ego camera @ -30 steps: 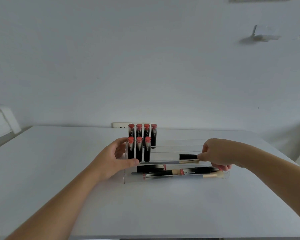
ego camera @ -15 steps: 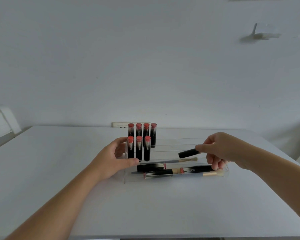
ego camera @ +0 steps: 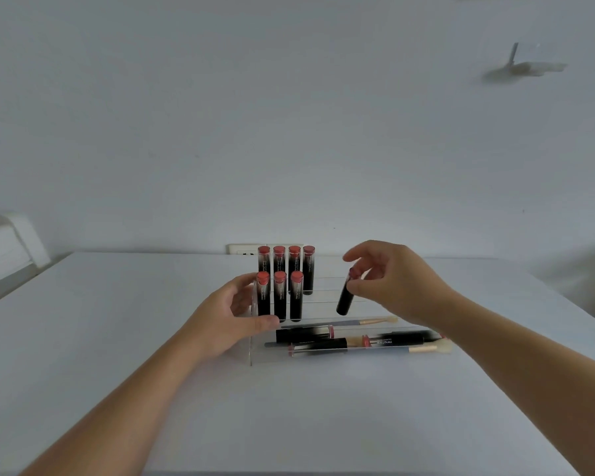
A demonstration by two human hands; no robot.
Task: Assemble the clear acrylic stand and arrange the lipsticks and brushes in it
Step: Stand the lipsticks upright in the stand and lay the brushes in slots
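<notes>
**Lipstick held above the middle tier of the stand**

Your left hand (ego camera: 232, 316) gripped the left end of the acrylic stand (ego camera: 255, 355), thumb across its front and fingers curled behind, probably to brace the light frame against tipping. Your right hand (ego camera: 397, 283) pinched a lipstick (ego camera: 345, 297) near its upper end between thumb and fingers, in the air to the right of the three standing lipsticks (ego camera: 280, 295) of the middle row. Its long axis ran nearly vertical, leaning slightly, base down and a little left, cap up: an attitude suited to standing it next in that row. More lipsticks and brushes (ego camera: 423, 348) lay lengthwise in the front trough.
</notes>
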